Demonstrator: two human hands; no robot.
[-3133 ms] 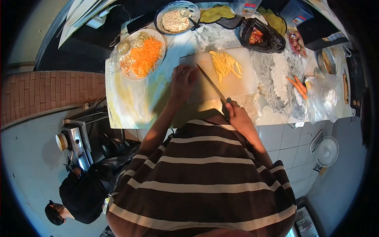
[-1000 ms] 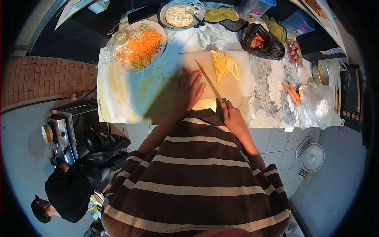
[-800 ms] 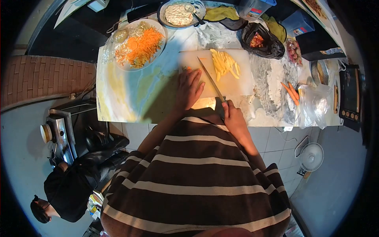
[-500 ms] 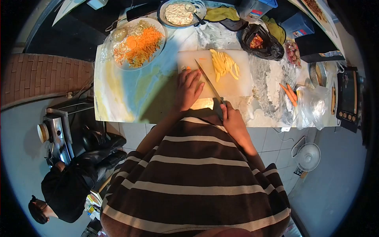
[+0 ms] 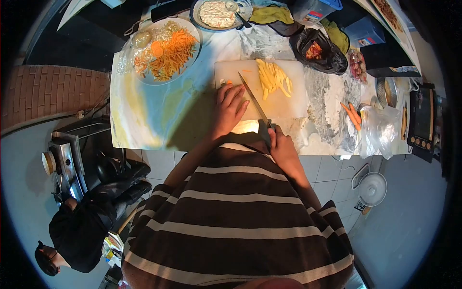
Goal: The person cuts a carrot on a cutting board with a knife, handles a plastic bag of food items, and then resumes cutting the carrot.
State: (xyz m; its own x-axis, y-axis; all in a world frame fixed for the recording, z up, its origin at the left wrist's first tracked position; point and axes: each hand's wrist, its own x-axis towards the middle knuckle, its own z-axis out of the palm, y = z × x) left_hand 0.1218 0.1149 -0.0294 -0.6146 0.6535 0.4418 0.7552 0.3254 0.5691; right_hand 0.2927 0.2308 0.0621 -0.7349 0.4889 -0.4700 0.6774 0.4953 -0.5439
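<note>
My right hand [image 5: 284, 148] is closed round the handle of a long knife [image 5: 255, 102], whose blade lies diagonally over the white cutting board [image 5: 296, 107]. My left hand [image 5: 231, 110] rests at the board's left side, fingers bent towards the blade. Small orange pieces [image 5: 229, 82] show just beyond its fingertips; whether the fingers grip anything is hidden. Pale yellow strips [image 5: 272, 78] lie piled on the board, right of the blade. A thin orange strip [image 5: 247, 71] sits near the knife's tip.
A plate of shredded orange food [image 5: 174, 54] stands at the back left, a bowl of creamy mixture [image 5: 216, 14] behind. To the right are a black bag [image 5: 329, 61], carrots [image 5: 353, 115] and a plastic bag [image 5: 380, 127]. Another person [image 5: 79, 236] is at the lower left.
The view has shifted slightly, so the table's left part appears a little further left. Both hands and the knife hold nearly the same position over the board.
</note>
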